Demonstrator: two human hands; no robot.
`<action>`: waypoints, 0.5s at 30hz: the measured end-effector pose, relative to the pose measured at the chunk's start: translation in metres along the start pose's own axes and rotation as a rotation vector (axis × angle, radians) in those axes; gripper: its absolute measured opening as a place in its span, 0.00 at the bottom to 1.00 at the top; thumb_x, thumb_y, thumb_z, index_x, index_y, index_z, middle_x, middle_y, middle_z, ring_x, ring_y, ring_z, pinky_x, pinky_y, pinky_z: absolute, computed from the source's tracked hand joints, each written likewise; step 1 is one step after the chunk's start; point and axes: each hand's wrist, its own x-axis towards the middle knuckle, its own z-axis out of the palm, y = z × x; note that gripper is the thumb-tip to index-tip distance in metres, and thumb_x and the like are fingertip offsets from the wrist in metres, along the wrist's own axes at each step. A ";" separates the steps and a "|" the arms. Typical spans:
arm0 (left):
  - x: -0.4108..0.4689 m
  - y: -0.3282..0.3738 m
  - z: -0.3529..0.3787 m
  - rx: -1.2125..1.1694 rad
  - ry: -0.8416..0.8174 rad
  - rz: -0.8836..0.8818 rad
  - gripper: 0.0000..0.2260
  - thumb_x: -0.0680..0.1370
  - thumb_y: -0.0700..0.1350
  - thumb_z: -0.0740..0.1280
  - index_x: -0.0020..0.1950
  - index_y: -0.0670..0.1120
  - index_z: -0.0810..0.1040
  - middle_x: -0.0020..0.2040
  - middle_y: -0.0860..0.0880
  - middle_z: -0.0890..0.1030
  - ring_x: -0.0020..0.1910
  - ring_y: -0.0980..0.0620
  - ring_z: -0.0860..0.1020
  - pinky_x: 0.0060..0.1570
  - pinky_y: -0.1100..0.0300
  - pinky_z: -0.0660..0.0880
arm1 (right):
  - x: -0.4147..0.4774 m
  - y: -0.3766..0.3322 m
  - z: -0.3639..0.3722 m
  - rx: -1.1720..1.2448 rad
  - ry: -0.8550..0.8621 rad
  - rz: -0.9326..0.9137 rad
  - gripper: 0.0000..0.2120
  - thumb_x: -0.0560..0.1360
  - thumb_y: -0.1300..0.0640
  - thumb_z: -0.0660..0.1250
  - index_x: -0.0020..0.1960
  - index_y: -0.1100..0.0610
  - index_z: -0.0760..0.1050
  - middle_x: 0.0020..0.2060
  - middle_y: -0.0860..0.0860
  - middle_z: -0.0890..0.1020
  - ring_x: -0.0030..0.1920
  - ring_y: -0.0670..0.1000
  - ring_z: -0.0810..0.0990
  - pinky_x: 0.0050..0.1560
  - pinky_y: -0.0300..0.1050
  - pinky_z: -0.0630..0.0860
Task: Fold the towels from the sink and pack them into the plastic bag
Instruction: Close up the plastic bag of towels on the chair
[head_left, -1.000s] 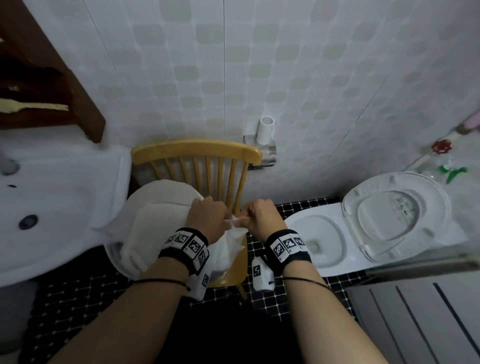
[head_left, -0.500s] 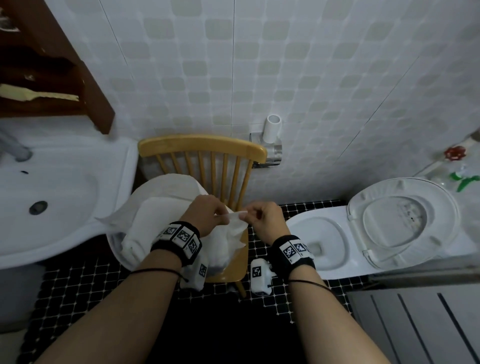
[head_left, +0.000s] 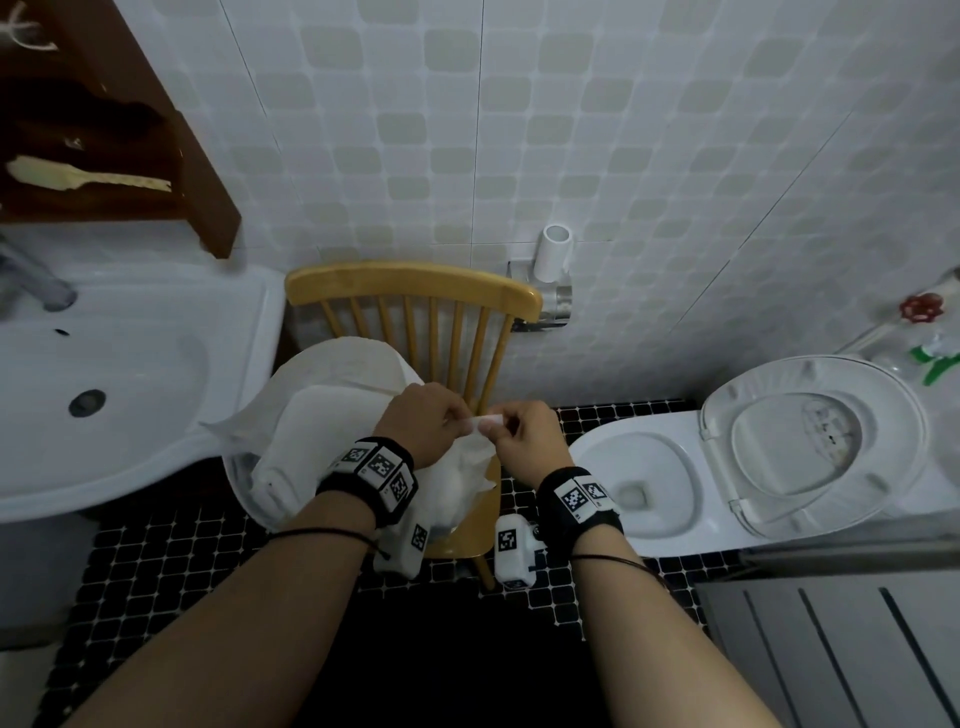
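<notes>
Fingers (head_left: 448, 411) of left hand (head_left: 422, 428) and right hand (head_left: 527, 439) pinched plastic bag (head_left: 462, 470) mouth; towels (head_left: 317, 421) seemingly packed; tying left.

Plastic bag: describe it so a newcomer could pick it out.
Find the wooden chair between the sink and the toilet. The plastic bag sits on its seat: crinkled white film, its top pinched between the left hand and right hand.
</notes>
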 end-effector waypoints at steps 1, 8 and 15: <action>0.000 0.003 0.000 0.023 0.019 -0.014 0.04 0.78 0.53 0.74 0.45 0.55 0.88 0.44 0.56 0.85 0.44 0.54 0.81 0.48 0.53 0.80 | 0.000 0.001 0.002 -0.002 -0.012 -0.011 0.02 0.81 0.56 0.71 0.50 0.52 0.81 0.36 0.48 0.79 0.36 0.43 0.79 0.37 0.34 0.72; -0.004 0.017 -0.004 0.245 0.047 -0.043 0.06 0.81 0.53 0.71 0.44 0.59 0.80 0.45 0.59 0.79 0.51 0.52 0.80 0.59 0.49 0.72 | -0.002 0.001 -0.003 0.031 -0.007 -0.038 0.06 0.76 0.48 0.78 0.46 0.48 0.83 0.38 0.47 0.83 0.34 0.42 0.78 0.36 0.35 0.76; -0.002 0.011 -0.011 0.005 -0.088 0.009 0.07 0.75 0.57 0.77 0.46 0.55 0.86 0.45 0.57 0.84 0.48 0.55 0.81 0.58 0.50 0.77 | 0.001 -0.003 -0.006 -0.019 0.014 0.014 0.06 0.77 0.54 0.77 0.44 0.49 0.82 0.34 0.47 0.81 0.28 0.40 0.79 0.29 0.31 0.72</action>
